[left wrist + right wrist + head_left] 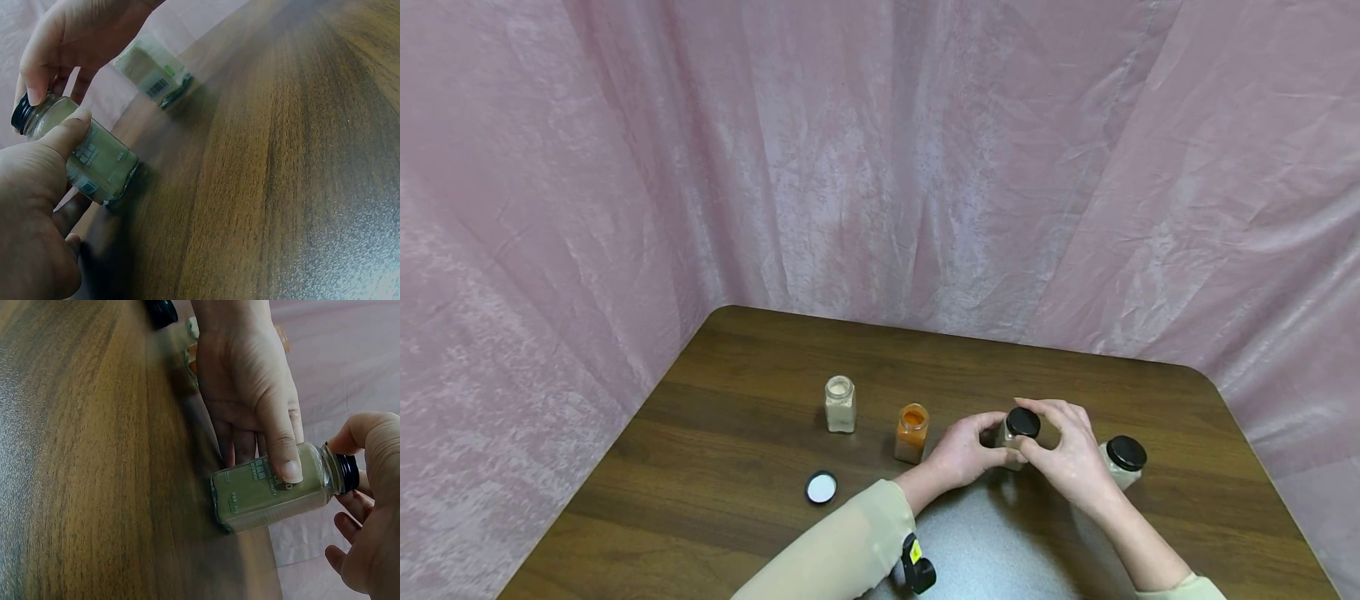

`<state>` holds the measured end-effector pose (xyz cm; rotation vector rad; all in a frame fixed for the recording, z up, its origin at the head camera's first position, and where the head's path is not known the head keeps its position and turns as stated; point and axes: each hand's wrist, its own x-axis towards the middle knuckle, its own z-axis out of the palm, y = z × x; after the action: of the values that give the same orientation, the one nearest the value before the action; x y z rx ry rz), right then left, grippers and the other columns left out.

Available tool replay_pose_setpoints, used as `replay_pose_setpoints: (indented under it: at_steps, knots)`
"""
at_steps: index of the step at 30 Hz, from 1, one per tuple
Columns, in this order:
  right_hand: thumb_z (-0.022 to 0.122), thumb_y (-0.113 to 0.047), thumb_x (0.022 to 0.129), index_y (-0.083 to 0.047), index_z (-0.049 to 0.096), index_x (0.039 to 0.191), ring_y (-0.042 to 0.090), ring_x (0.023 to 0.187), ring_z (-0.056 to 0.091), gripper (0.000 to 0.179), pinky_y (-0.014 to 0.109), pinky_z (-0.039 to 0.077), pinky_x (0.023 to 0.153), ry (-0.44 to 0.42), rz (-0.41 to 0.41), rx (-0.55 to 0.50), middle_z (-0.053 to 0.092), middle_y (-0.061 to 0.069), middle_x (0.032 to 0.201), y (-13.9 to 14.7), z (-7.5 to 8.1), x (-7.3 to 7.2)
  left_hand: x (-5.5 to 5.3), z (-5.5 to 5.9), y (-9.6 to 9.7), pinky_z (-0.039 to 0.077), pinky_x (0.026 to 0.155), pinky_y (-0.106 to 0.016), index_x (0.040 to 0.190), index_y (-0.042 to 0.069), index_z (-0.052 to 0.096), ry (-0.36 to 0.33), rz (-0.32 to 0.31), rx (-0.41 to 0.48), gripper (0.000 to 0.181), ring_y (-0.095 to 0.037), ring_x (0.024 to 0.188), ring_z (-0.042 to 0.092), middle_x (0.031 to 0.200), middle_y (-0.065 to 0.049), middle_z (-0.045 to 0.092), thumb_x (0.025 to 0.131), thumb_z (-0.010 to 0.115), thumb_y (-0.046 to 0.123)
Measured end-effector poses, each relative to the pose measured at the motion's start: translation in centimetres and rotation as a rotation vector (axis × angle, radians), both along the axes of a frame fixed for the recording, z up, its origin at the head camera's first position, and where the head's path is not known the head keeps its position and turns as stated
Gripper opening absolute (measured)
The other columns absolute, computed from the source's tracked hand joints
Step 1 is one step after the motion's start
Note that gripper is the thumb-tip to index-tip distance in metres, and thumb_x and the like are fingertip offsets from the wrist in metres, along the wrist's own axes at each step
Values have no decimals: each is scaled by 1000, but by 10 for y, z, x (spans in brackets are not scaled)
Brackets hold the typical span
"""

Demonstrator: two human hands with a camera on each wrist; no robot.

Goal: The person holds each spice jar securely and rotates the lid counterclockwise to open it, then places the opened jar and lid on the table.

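Note:
A small glass spice jar (269, 487) of greenish-tan powder stands upright at the table's right half, its black lid (1023, 422) on. My left hand (964, 452) grips the jar's body, thumb across the printed label in both wrist views. From the other side my right hand (1067, 454) pinches the lid between thumb and fingers. Beside the right hand is another capped jar (1122, 462) with pale contents. To the left of my left hand stands a lidless jar of orange powder (912, 435).
Farther left is a lidless jar of off-white powder (840, 410). A black lid with a white lining (821, 487) lies inside-up in front of it. Pink curtains (880, 167) hang behind the brown wooden table (715, 433). A black device (917, 571) is worn at my left wrist.

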<state>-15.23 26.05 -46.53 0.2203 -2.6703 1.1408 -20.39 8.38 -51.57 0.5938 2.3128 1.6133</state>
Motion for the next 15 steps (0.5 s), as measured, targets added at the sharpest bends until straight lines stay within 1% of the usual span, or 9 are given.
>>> replay_pose_setpoints:
  at_steps: [7, 15]
  knots:
    - [77, -8, 83, -16, 68, 132, 27, 126, 39, 51, 53, 34, 95, -8, 14, -23, 61, 5, 128, 0, 2, 1, 0, 1, 1, 47, 87, -24, 125, 28, 72, -1, 2, 3, 45, -4, 101, 63, 109, 18, 69, 83, 88, 33]
    - [78, -7, 82, -16, 68, 131, 26, 124, 39, 51, 51, 33, 95, 13, 12, -30, 62, 4, 126, -1, 2, -1, 0, 0, 0, 47, 86, -24, 124, 29, 72, 10, -9, 9, 45, -3, 100, 63, 108, 18, 69, 83, 88, 35]
